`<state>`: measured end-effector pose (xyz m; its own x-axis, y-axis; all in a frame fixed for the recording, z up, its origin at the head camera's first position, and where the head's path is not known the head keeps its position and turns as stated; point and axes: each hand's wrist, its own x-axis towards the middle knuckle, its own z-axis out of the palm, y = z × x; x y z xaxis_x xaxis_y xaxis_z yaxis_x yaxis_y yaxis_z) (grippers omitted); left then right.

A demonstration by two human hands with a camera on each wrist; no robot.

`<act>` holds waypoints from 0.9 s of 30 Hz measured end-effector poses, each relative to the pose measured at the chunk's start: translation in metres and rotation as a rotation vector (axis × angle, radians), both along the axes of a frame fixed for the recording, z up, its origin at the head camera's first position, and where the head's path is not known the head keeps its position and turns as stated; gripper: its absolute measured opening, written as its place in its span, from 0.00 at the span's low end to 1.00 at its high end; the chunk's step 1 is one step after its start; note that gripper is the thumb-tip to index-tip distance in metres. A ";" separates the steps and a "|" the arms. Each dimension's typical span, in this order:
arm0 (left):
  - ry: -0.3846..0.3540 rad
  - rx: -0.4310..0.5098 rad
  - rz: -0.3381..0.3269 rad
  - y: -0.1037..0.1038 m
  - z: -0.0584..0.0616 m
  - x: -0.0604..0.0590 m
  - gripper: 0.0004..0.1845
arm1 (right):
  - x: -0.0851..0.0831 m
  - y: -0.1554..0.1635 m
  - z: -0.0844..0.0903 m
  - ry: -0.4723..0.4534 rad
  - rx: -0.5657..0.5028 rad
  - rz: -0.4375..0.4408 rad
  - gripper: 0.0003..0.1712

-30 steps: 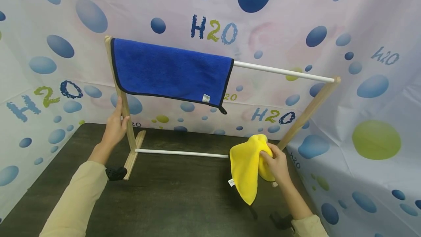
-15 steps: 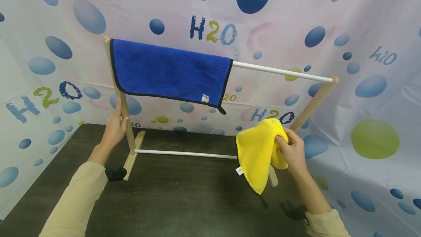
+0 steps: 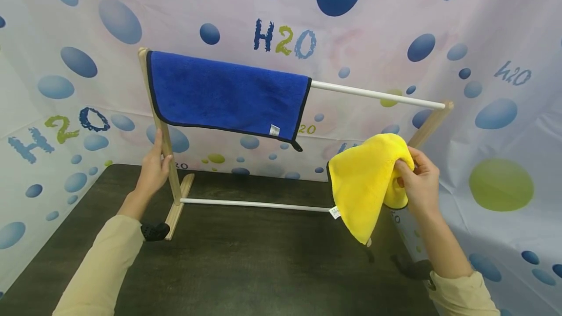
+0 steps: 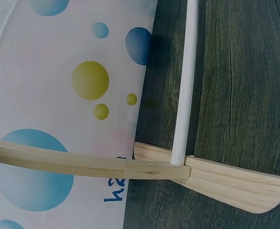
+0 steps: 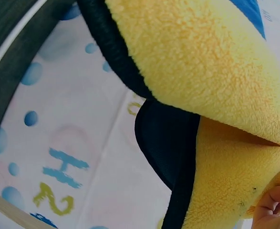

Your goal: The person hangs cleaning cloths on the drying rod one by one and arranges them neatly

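Observation:
A drying rack with wooden posts and white rods stands on the dark table. My left hand holds its left post, thumb on the near side; the same post runs across the left wrist view. My right hand pinches a bunched yellow towel in front of the right post, below the top rod. This fleecy towel has dark edging and a white label, and one corner hangs down. Over the left part of the top rod drapes a blue towel with black edging.
Low between the posts runs the bottom rod. The left wooden foot rests on the dark table. A printed curtain with blue and green dots encloses the back and both sides. The right post is partly hidden by the yellow towel.
My right hand has lifted the yellow towel up and to the right, from low by the bottom rod toward the right post. The left hand and the blue towel have stayed in place.

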<state>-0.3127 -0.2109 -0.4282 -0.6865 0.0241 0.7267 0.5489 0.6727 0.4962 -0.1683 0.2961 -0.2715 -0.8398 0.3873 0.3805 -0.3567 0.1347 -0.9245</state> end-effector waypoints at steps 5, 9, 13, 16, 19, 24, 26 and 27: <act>0.009 0.008 -0.005 0.001 -0.002 0.001 0.43 | 0.004 0.001 0.014 0.076 -0.070 -0.010 0.17; 0.003 0.005 -0.006 0.001 -0.003 0.001 0.43 | 0.008 0.002 0.023 0.111 -0.079 -0.001 0.17; -0.003 0.008 -0.008 0.000 -0.002 0.002 0.43 | 0.010 0.003 0.033 0.130 -0.095 -0.004 0.16; -0.002 0.006 -0.020 0.000 -0.001 0.002 0.43 | 0.011 0.006 0.042 0.152 -0.126 -0.003 0.14; 0.003 0.003 -0.022 -0.001 0.000 0.001 0.43 | 0.009 0.010 0.054 0.187 -0.157 0.005 0.12; 0.016 0.003 -0.013 0.000 0.000 0.001 0.44 | 0.004 0.016 0.074 0.252 -0.218 0.038 0.10; 0.006 0.000 -0.013 0.000 0.000 0.002 0.44 | 0.001 0.018 0.081 0.275 -0.248 0.061 0.09; -0.003 -0.001 -0.012 0.000 0.000 0.002 0.44 | 0.000 0.018 0.084 0.288 -0.266 0.077 0.08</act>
<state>-0.3104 -0.2111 -0.4279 -0.6881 0.0333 0.7249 0.5558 0.6665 0.4969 -0.1682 0.3140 -0.1870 -0.7440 0.4439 0.4994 -0.6058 -0.1330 -0.7844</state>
